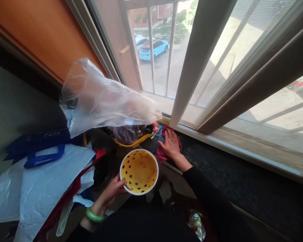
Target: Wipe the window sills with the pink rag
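Pink cloth [162,155] lies on the dark stone windowsill [217,164], directly beneath my right hand [171,145]. The hand is spread flat, palm down, fingers stretched forward and thumb out to the left; it covers the middle of the cloth, pressing on it rather than gripping it. Crumpled pink edges show on both sides of the hand and near the fingertips.

To the left of the cloth and nearer my body, my left hand [113,191] is closed on the lower left edge of a yellow basket [141,169], thumb over the white rim and fingers outside. The basket tilts its open mouth up toward me, showing an inside dotted with dark, diamond-shaped marks. A green bangle [94,215] circles my left wrist.

Just left of the cloth, near my right fingertips, are small orange and blue items, then a yellow-rimmed container [135,144] holding purplish plastic. A large, translucent plastic bag [101,99] bulges above it. Farther left, a crinkled white bag [53,171] with a blue handle lies beside red fabric. Beyond the sill, a barred window looks down on a bright blue car [155,49].
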Available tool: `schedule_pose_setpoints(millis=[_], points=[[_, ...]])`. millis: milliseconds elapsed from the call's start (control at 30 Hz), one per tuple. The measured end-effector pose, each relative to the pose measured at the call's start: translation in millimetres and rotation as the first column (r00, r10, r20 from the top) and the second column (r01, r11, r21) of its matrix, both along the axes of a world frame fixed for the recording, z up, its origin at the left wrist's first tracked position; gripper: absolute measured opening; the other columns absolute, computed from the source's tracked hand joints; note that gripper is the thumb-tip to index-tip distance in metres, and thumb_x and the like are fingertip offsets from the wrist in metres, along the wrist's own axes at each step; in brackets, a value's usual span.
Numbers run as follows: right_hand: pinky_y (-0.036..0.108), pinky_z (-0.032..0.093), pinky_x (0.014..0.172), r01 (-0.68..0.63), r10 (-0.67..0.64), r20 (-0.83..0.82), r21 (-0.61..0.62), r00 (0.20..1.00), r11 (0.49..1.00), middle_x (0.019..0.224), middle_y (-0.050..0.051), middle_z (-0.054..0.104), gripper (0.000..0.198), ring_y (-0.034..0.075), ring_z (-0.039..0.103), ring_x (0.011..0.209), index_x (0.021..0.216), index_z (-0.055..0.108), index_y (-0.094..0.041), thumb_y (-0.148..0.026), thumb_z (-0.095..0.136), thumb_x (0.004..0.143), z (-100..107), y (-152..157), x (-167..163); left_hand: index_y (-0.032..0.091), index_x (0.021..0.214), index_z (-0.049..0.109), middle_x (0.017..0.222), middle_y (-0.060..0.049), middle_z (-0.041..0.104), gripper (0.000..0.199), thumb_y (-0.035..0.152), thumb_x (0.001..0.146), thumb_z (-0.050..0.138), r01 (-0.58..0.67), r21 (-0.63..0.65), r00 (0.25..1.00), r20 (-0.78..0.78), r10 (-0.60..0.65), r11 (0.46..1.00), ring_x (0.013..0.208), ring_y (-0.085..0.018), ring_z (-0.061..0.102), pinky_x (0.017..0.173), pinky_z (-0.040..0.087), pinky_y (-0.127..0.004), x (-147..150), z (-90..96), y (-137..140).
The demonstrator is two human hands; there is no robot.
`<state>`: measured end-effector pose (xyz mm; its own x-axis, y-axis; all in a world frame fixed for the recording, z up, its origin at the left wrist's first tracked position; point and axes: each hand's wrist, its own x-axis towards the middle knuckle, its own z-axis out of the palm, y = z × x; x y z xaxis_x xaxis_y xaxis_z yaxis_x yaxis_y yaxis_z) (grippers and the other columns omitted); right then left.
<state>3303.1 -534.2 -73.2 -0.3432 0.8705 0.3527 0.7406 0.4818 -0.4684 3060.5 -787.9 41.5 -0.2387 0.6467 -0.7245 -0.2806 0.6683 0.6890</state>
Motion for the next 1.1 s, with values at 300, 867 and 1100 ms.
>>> schedule_pose_setpoints(millis=[300, 867, 1100], points=[[0.051, 0.035, 0.121, -0.058, 0.051, 0.112, 0.057, 0.992, 0.997, 0.151, 0.020, 0.053, 0.048, 0.034, 0.042, 0.143, 0.141, 0.058, -0.008, -0.033, 0.052, 0.100, 10, 7, 27, 0.015, 0.124, 0.061, 0.120, -0.018, 0.076, 0.050, 0.020, 0.077, 0.076, -0.045, -0.052, 0.995, 0.083, 0.049, 0.998, 0.095, -0.028, 0.078, 0.085, 0.063, -0.040, -18, -44.9, -1], [0.044, 0.050, 0.103, -0.257, 0.206, 0.254, 0.184, 0.945, 0.949, 0.117, 0.010, 0.074, 0.025, 0.027, 0.061, 0.119, 0.109, 0.076, -0.023, -0.019, 0.053, 0.102, 32, 38, -8, 0.013, 0.125, 0.060, 0.123, -0.018, 0.073, 0.051, 0.018, 0.077, 0.077, 0.048, -0.001, 0.990, 0.135, -0.048, 0.999, 0.100, -0.029, 0.076, 0.077, 0.066, -0.037, -31, -68.9, 5], [0.041, 0.052, 0.100, -0.287, 0.241, 0.182, 0.296, 0.953, 0.911, 0.112, 0.009, 0.072, 0.019, 0.026, 0.060, 0.118, 0.090, 0.076, -0.023, -0.021, 0.059, 0.099, 54, 12, 9, 0.010, 0.127, 0.056, 0.122, -0.019, 0.072, 0.048, 0.012, 0.080, 0.068, 0.047, 0.005, 0.995, 0.087, -0.048, 0.999, 0.083, -0.023, 0.076, 0.070, 0.065, -0.035, -34, -62.8, 8]])
